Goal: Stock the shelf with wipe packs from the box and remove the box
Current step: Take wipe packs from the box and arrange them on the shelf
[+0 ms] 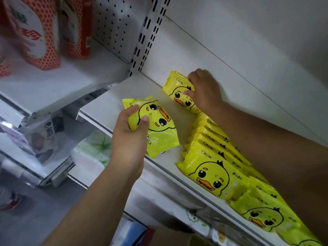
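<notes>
Orange honeycomb-patterned packs stand upper left before a white perforated panel; a white green-printed pack lies below.

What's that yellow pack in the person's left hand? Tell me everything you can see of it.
The yellow pack is a soft, glossy plastic pouch printed with a cartoon duck face, orange beak and CKAK lettering. It is turned sideways, over the front of the white shelf. The left hand grips its end, thumb on the duck's face.

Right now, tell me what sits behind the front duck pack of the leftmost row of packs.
More yellow packs lean overlapped behind the front pack; only their top strips with the brand name show. Their duck faces are covered, and the right forearm hides the row's far side.
</notes>
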`<move>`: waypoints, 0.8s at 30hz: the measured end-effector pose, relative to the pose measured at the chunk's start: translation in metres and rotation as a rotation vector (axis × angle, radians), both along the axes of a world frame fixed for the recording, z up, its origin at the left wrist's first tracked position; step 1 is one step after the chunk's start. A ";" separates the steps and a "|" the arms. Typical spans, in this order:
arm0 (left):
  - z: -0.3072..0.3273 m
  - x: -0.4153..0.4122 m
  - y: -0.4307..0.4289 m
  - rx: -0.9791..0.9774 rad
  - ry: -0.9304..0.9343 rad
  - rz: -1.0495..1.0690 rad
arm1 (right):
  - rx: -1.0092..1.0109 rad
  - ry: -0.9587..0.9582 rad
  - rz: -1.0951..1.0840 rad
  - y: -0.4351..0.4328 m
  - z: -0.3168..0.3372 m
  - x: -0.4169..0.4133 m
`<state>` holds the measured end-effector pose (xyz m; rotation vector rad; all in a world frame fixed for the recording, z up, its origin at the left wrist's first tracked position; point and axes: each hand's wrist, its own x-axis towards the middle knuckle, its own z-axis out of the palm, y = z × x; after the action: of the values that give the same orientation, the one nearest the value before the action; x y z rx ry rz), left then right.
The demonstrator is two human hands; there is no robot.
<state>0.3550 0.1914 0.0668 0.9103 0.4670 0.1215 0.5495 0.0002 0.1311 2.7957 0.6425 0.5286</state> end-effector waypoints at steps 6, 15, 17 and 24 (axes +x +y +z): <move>0.005 -0.006 0.002 -0.111 -0.050 -0.038 | 0.530 -0.109 0.013 0.003 0.002 -0.036; 0.021 -0.034 -0.008 -0.096 -0.033 -0.385 | 0.861 0.575 -0.192 0.036 0.032 -0.139; 0.021 -0.044 -0.013 -0.126 -0.079 -0.444 | 0.882 0.649 -0.213 0.029 0.043 -0.155; 0.028 -0.082 -0.026 -0.273 -0.132 -0.483 | 1.261 0.429 -0.274 -0.007 0.059 -0.221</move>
<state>0.2734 0.1655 0.0951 0.7189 0.1270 -0.3151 0.3282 -0.0070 0.1904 4.1479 -0.1592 0.3078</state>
